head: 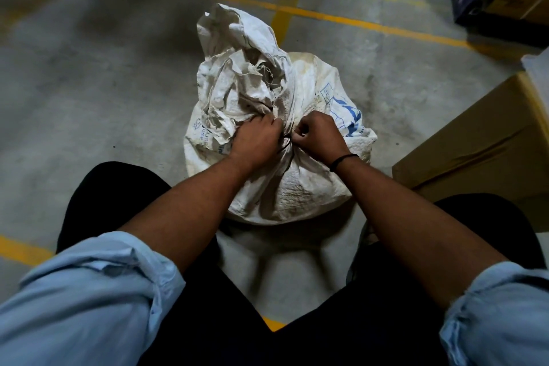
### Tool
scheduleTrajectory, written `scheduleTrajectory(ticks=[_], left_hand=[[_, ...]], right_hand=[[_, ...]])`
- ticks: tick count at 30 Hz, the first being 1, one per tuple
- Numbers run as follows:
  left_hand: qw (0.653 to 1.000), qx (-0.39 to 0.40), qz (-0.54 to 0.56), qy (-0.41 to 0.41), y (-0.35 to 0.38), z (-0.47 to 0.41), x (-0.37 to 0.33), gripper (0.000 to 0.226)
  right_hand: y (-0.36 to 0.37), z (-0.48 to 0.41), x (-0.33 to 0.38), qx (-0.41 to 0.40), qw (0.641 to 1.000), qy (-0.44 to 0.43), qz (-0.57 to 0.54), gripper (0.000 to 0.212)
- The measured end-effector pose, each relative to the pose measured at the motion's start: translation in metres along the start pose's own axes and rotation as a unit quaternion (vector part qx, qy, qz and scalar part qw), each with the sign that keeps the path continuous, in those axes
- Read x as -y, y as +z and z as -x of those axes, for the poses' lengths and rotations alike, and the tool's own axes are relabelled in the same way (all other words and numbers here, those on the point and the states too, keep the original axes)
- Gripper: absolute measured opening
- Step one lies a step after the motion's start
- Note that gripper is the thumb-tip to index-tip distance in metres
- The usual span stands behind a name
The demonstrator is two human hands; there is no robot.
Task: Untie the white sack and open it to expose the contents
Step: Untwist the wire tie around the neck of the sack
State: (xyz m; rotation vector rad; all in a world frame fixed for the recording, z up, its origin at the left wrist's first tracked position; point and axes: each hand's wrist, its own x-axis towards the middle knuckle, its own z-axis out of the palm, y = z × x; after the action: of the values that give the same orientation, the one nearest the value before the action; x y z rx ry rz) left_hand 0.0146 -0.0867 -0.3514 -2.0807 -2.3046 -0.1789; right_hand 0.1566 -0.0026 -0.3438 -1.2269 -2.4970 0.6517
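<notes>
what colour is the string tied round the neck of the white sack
Black, a thin cord cinched round the sack neck between both hands; the head view shows it.

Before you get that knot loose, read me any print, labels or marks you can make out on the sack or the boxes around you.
"USE", partial, beside a small triangular symbol: white sack, its left side.
Large blue letters on the sack's right side: creased and cut off, unreadable.
More blue print by the left hand: mostly hidden.
Dark mark on the cardboard box, top right: too blurred to read.
Nothing else legible.
</notes>
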Motion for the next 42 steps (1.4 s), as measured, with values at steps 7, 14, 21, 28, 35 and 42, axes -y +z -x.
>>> scheduleTrajectory(ticks=[7,14,21,28,35,42], left_hand=[[0.992,0.035,0.121,0.019,-0.002,-0.001,0.02,0.02],[0.984,-0.018,0.174,-0.04,-0.008,0.001,0.017,0.025],[0.988,0.033,0.139,-0.064,-0.008,-0.011,0.008,0.015],[0.995,0.061,0.071,0.012,-0.002,-0.017,0.013,0.025],[0.972,0.14,0.185,0.045,-0.019,-0.019,0.031,0.01],[0.967,0.057,0.248,-0.019,-0.013,-0.009,0.026,0.016]], right_hand=[[-0.002,-0.002,-0.003,0.001,1.0,-0.003,-0.003,0.015],[-0.006,-0.008,-0.004,-0.001,1.0,-0.002,-0.007,0.016],[-0.001,-0.007,-0.006,0.012,1.0,-0.002,-0.009,0.014],[-0.005,-0.008,-0.007,0.011,1.0,0.001,-0.014,0.013],[-0.005,-0.005,-0.008,0.011,1.0,0.001,-0.024,0.018],[-0.006,-0.008,-0.007,0.007,1.0,0.003,-0.019,0.015]])
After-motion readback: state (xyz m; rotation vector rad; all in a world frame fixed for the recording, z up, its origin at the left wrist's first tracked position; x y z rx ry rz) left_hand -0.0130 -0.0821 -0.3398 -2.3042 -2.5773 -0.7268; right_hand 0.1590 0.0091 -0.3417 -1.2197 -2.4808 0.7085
